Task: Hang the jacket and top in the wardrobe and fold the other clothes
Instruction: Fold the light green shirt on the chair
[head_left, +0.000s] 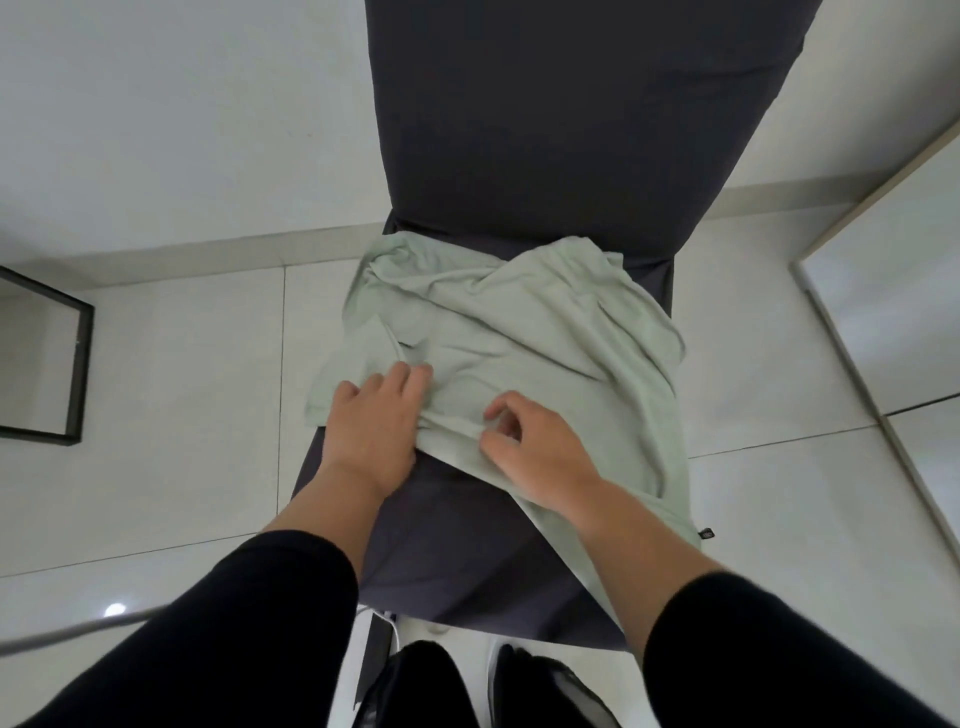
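Head view looks straight down at a dark chair (467, 519) with a tall back. A pale green garment (519, 332) lies crumpled on the chair seat. Its long side runs from the chair back toward the front of the seat, leaning to the right. One end is bunched up against the chair back. The other end hangs off the seat's front right edge, with a small dark tag at the tip.

The left hand (374, 421) lies flat on the cloth at the seat's left side, fingers straight and pressing down. The right hand (535, 441) is just beside it, near the middle of the seat. Its fingers are curled, and thumb and fingertips pinch a fold of the green cloth. Both arms wear black sleeves.

White floor tiles (197, 415) lie all around the chair. A black-framed thing (78, 374) stands well to the left of the chair. A pale door or panel (883, 260) stands to the right of it. Dark shoes (545, 686) show just in front of the seat.
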